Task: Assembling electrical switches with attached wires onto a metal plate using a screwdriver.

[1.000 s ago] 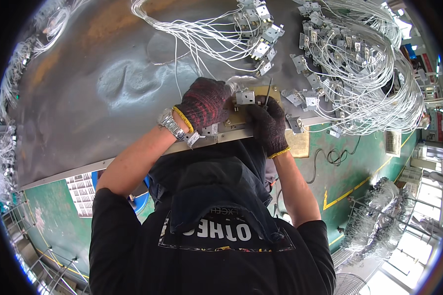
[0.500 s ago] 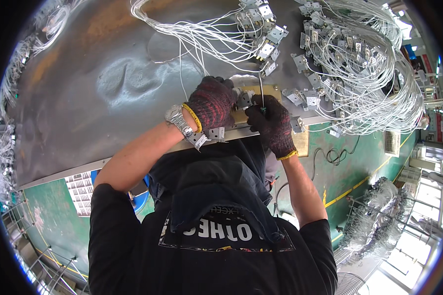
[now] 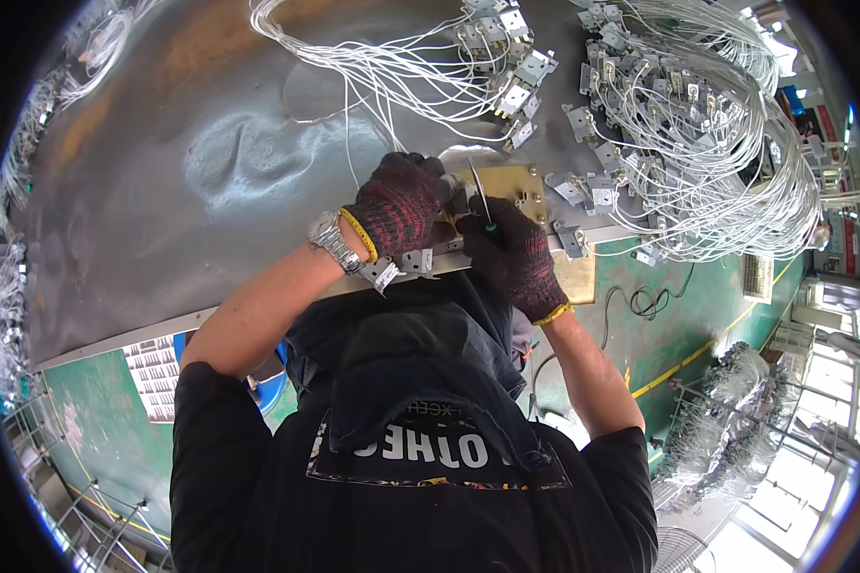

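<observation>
My right hand (image 3: 512, 250), in a dark knitted glove with a yellow cuff, is closed round a screwdriver (image 3: 481, 194). Its thin metal shaft points up and slightly left; a bit of green handle shows. Beside it, my left hand (image 3: 397, 205), in a dark red-flecked glove, is curled over a small metal bracket (image 3: 460, 195) that is mostly hidden by the fingers. White wires run into that hand from above. Under both hands lies a brass-coloured plate (image 3: 514, 183) with small posts at its right side. Two loose metal brackets (image 3: 416, 261) sit at the table edge below my left hand.
The grey metal table (image 3: 153, 248) carries a bundle of white wires (image 3: 392, 72) ending in brackets ahead. A larger heap of wired brackets (image 3: 707, 153) lies to the right. A black cable (image 3: 650, 304) is on the green floor; a rack of wired parts (image 3: 726, 420) stands at right.
My right hand has moved left and slightly down, closer to my left hand. The screwdriver shaft now leans left instead of standing nearly straight. My left hand has shifted slightly left.
</observation>
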{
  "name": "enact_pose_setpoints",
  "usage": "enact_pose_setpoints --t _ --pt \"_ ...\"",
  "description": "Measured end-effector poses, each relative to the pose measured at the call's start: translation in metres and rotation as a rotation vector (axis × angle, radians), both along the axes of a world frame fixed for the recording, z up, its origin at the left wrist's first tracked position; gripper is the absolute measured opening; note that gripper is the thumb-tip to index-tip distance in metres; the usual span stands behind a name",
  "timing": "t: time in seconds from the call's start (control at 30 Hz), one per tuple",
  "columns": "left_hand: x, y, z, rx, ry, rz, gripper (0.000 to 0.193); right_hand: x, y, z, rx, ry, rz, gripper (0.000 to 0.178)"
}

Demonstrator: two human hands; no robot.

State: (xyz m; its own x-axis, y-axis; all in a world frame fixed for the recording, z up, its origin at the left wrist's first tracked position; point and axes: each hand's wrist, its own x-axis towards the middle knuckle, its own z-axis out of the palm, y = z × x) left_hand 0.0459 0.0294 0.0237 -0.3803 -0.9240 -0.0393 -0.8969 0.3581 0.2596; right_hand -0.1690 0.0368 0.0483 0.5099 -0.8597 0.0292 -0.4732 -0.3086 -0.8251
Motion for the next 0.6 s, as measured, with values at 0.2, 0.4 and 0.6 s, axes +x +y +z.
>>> enact_pose_setpoints --t 0.2,0.4,0.6 --pt "-0.006 -0.004 0.023 0.049 -0.001 0.016 0.059 -0.01 0.003 -0.016 0.044 -0.059 0.064 0.039" --pt "-0.015 -0.011 -0.019 -0.231 0.29 -0.03 0.057 -0.016 -0.001 -0.01 0.037 -0.101 0.111 0.044" --pt "-0.027 -0.015 -0.014 -0.116 0.254 -0.011 0.054 -0.048 -0.006 -0.002 0.434 -0.015 0.036 0.056"
